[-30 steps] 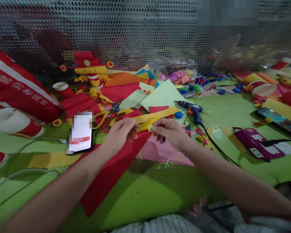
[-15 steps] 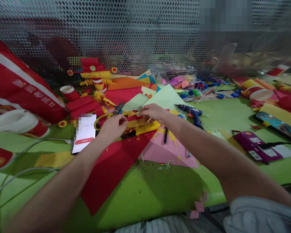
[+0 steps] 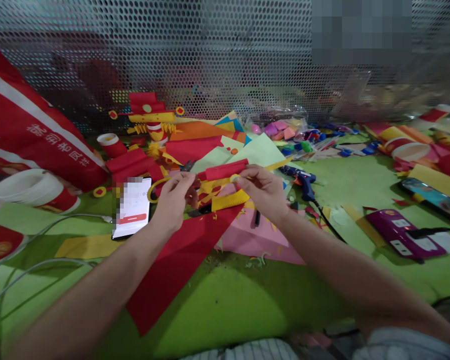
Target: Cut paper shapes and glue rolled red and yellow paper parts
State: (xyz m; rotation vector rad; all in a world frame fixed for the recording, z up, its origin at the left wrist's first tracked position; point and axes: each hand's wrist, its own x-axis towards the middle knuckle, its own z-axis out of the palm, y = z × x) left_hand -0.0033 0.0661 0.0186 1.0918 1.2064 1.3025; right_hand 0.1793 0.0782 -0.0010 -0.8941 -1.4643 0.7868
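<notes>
Between my hands is a red rolled paper piece [image 3: 225, 171], raised over the clutter. My left hand [image 3: 175, 197] is closed at its left end. My right hand [image 3: 264, 190] pinches near its right end, with a small pale-yellow paper disc [image 3: 234, 178] at the thumb tip, against the red paper. Yellow-handled scissors [image 3: 154, 192] lie just left of my left hand, partly hidden by it. Below the roll are a yellow strip with a marked edge [image 3: 230, 200], red paper [image 3: 183, 265], pink paper [image 3: 262, 242] and a black pen [image 3: 257, 218].
A blue glue gun [image 3: 303, 179] lies to the right, its cord trailing toward a purple power strip [image 3: 401, 232]. At the left are a lit phone [image 3: 133, 210], stacked paper cups [image 3: 33, 192] and a red bag [image 3: 41, 120]. A paper figure [image 3: 150, 117] stands behind, before a perforated metal screen [image 3: 210, 55].
The red rolled paper has come up between my hands. My right hand has moved right and turned, with the pale disc at its thumb; my left fingers now reach the roll's left end.
</notes>
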